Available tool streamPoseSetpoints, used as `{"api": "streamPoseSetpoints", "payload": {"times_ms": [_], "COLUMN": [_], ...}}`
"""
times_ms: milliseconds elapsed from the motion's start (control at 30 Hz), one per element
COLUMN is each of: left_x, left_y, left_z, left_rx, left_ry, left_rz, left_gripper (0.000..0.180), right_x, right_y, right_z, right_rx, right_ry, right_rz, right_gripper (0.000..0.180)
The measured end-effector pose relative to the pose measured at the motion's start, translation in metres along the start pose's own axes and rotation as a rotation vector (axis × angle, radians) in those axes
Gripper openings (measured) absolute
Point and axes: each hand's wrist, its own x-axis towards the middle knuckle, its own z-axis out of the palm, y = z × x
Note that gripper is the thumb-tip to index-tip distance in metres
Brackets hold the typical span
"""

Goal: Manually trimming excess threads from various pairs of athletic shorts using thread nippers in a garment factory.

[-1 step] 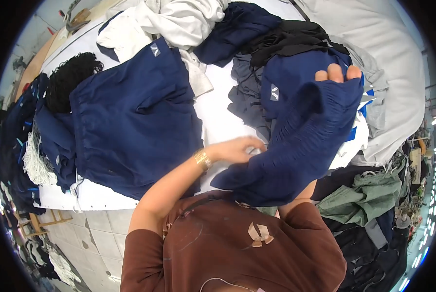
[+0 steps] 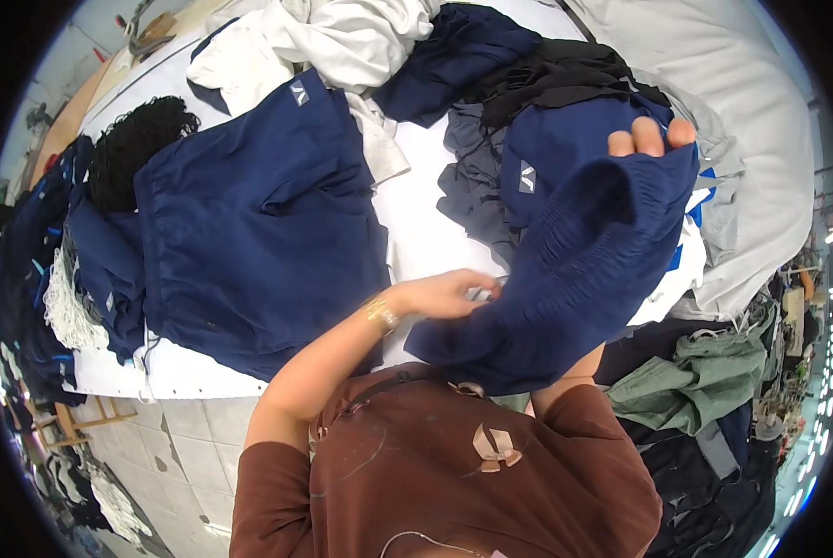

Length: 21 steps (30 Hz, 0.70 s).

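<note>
Navy shorts with a gathered elastic waistband (image 2: 579,270) hang raised in front of my body. The fingertips of my right hand (image 2: 649,139) curl over their upper edge, while the rest of that hand is hidden behind the cloth. My left hand (image 2: 444,294), with a gold-coloured band at the wrist, is at the left side of the shorts. Its thumb and fingers curl together beside the cloth; something small and pale shows between them, too unclear to name. To the left, another pair of navy shorts (image 2: 258,223) with a small grey patch lies flat on the white table (image 2: 416,177).
Black cord (image 2: 142,144) and white cord (image 2: 71,302) lie in bundles at the left. White cloth (image 2: 342,42), black cloth (image 2: 565,79) and more navy garments (image 2: 551,139) are heaped at the back and right. Green cloth (image 2: 695,377) lies low at the right.
My left hand has shifted slightly down, staying beside the cloth. The raised shorts' upper opening gapes a little wider, with my right fingertips still over its edge.
</note>
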Motion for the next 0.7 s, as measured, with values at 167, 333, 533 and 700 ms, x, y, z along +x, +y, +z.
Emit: {"api": "streamPoseSetpoints", "payload": {"times_ms": [167,333,533,700], "left_x": [-0.084,-0.153,-0.195,-0.22], "left_y": [0.08,0.146,0.076,0.031], "left_z": [-0.04,-0.065,-0.046,-0.03], "left_rx": [0.109,0.457,0.994,1.077], "left_ry": [0.868,1.571,1.203,1.146], "left_rz": [-0.312,-0.115,-0.762,-0.853], "left_gripper": [0.023,0.008,0.016,0.026], "right_x": [0.039,0.013,-0.082,-0.1], "right_y": [-0.008,0.039,0.139,0.171], "right_z": [0.014,0.002,-0.018,0.041], "right_rx": [0.257,-0.669,-1.331,-1.256], "right_ry": [-0.154,0.045,-0.085,-0.143], "right_rz": [-0.092,0.036,0.688,0.459], "right_gripper": [0.021,0.014,0.024,0.043]}}
